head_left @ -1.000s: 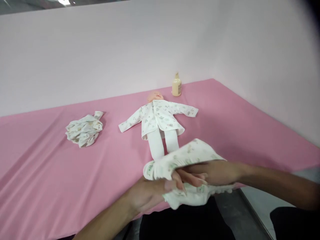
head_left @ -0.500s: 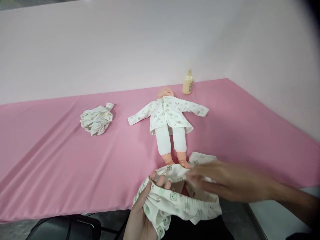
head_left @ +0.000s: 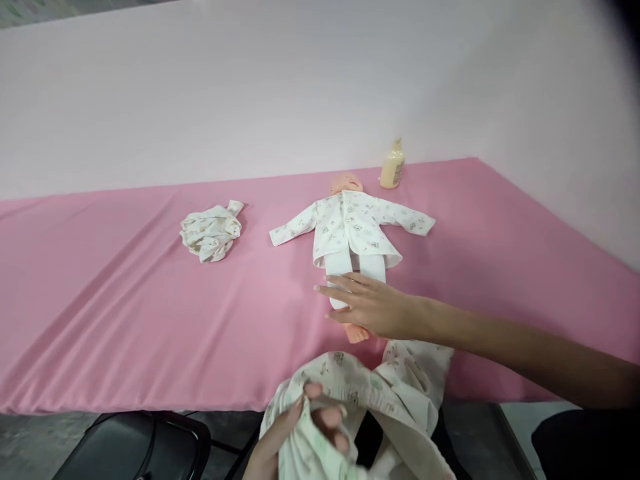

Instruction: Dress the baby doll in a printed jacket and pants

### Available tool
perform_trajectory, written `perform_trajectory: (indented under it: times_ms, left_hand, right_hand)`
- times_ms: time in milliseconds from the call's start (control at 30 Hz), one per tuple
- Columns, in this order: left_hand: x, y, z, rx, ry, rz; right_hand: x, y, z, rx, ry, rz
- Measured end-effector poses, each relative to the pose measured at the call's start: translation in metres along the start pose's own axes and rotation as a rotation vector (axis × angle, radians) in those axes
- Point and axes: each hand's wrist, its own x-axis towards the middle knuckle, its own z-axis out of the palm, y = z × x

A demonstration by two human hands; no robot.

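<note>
Moved: the person's bare right hand (head_left: pixel 380 308) has gone from the waistband to above the doll's legs; the white cotton pants with small animal prints and a gathered waist (head_left: pixel 363 387) now droop lower from the left hand (head_left: pixel 277 435).
Table edges: the near edge of the table under smooth pink cloth (head_left: pixel 140 300) runs across at 6 o'clock, the pants overhanging it; pale upright panels (head_left: pixel 250 93) border it at 12 and 3 o'clock.
Pink cloth: wide stretches spread from the doll toward 9 and 3 o'clock, with long creases toward 8.
Bottle: a pale yellow pump bottle (head_left: pixel 392 168) stands near the doll's head, at 2 o'clock from it.
Bundle: a crumpled white printed cloth bundle (head_left: pixel 212 232) lies at 9 o'clock from the doll, well apart.
Chair: a black padded chair (head_left: pixel 135 445) sits at 7 o'clock, below the near edge.
In the way: the right forearm crosses from 4 o'clock; its hand hides part of the legs and one foot.
Right hand: palm down, fingers spread; contact with the legs cannot be told.
Left hand: thumb and curled fingers pinch the waistband.
Pants: at 6 o'clock, waist opening upward, one leg pointing to 1 o'clock; overall long axis unclear.
Doll: the doll in a white printed jacket (head_left: pixel 356 227) lies lengthwise, head at 12, feet at 6, sleeves outstretched.
</note>
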Motion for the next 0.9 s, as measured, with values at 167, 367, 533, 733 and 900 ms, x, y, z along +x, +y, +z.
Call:
perform_trajectory:
  times_ms: [167, 367, 533, 733, 900]
  left_hand:
    - [0.038, 0.003, 0.012, -0.218, -0.027, 0.005]
    - [0.084, 0.000, 0.001, -0.340, -0.091, 0.032]
    - [0.072, -0.002, 0.011, -0.370, -0.069, 0.070]
    - [0.047, 0.012, 0.058, -0.411, -0.091, 0.046]
    - [0.056, 0.018, 0.068, -0.428, 0.025, 0.072]
  right_hand:
    - [0.008, 0.004, 0.006, -0.012, 0.005, -0.003]
    - [0.005, 0.013, -0.002, 0.098, 0.024, -0.029]
    - [0.011, 0.016, -0.008, 0.155, 0.068, -0.014]
    - [0.022, 0.012, -0.006, 0.125, 0.101, 0.011]
    - [0.025, 0.009, -0.004, 0.104, 0.122, 0.031]
